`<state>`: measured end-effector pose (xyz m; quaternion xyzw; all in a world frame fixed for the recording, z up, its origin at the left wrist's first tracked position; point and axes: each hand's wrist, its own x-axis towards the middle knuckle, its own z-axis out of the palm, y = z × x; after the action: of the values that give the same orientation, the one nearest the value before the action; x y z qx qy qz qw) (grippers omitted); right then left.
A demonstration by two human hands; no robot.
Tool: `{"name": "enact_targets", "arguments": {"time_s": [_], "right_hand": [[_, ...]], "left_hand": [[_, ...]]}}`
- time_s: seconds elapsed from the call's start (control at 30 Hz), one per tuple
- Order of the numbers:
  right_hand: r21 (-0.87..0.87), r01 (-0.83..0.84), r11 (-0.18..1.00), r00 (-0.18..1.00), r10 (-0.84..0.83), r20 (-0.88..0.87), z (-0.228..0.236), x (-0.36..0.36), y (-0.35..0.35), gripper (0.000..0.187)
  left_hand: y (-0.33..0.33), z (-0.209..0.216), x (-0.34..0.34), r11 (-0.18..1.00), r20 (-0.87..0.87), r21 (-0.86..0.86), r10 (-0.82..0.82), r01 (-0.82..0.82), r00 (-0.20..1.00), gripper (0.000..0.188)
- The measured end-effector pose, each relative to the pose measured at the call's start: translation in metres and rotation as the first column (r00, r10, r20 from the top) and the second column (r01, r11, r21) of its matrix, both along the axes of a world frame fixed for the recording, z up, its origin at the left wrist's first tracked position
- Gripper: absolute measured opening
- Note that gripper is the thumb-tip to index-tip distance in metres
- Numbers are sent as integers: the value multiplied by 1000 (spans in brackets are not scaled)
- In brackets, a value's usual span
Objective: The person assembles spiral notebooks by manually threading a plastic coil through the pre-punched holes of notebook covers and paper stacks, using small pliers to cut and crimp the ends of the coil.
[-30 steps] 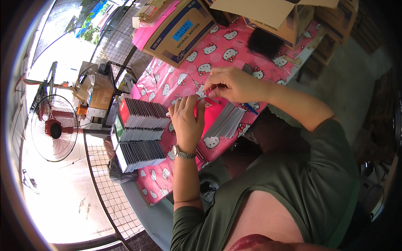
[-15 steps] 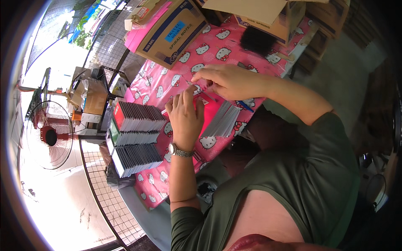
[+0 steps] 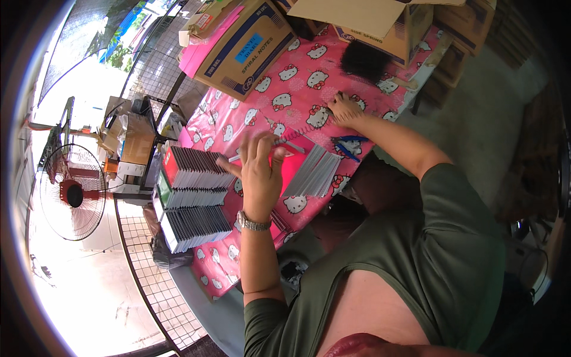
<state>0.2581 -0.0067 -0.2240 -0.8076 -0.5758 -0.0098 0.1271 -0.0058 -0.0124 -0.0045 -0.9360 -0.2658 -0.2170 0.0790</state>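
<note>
A thin spiral binding coil (image 3: 304,129) runs above the table from beside my left fingers to my right hand (image 3: 347,112). My right hand is closed at the coil's far end, its fingertips partly hidden. My left hand (image 3: 260,169) is spread, the fingers slightly smeared by motion, over the edge of a red cover (image 3: 292,166). On the red cover's right side lies a fanned stack of white-edged sheets (image 3: 320,172). Just beyond the sheets rest pliers with blue handles (image 3: 348,149).
Stacks of spiral notebooks with red (image 3: 196,168), green (image 3: 191,196) and black (image 3: 195,226) bindings stand at left. A heap of black coils (image 3: 364,59) lies at the back. Cardboard boxes (image 3: 244,56) line the far side of the pink patterned tablecloth (image 3: 282,101). A fan (image 3: 72,192) stands far left.
My right hand has moved right and away from my left, with the coil now stretching between them. My left hand has shifted slightly left and its fingers have spread.
</note>
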Motion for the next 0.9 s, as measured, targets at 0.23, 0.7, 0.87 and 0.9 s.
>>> {"name": "enact_targets", "arguments": {"time_s": [0.23, 0.7, 0.87, 0.9], "right_hand": [[593, -519, 616, -322, 501, -803, 200, -5, -9, 51], [347, -813, 468, -207, 325, -923, 244, -9, -1, 46], [328, -812, 482, -76, 470, -879, 238, -18, 9, 42], [423, -770, 478, -246, 389, -888, 237, -20, 10, 38]], "left_hand": [[11, -15, -10, 994, 215, -107, -13, 37, 977, 30], [21, -4, -30, 902, 274, -430, 81, 46, 958, 31], [23, 0, -30, 884, 208, -468, 107, 3, 972, 29], [21, 2, -29, 846, 191, -532, 149, -25, 970, 29]]}}
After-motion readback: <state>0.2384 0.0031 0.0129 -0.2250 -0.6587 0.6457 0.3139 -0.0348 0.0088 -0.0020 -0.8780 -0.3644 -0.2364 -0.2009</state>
